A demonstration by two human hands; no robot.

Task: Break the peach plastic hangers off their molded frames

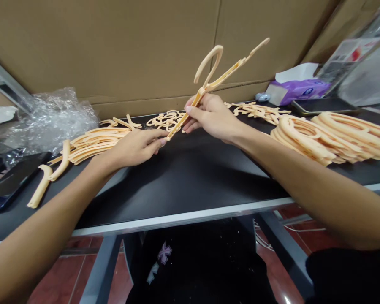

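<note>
Hanger: pale orange, tilted above the table, its hook upward, one limb slanting up to the right; both hands are on it.
Left hand: closed in a pinch at the hanger's lower end.
Right hand: gripping the lower limb just below the hook.
Slats: piled behind the left hand, pale orange.
Loose pieces: two, curved, left of the slats.
Small parts: heaped beyond the hands, near the cardboard.
Stack: looped pieces lying together at the right.
Tissues: purple pack bearing a round emblem; its lettering seems too small to read.
Label: white with a red mark, on clear plastic at upper right; its print is blurred.
Phone: flat, just before the tissues.
Bubble wrap: crumpled, far left, behind the slats.
Patch: purple, cross-shaped, on the black clothing.
</note>
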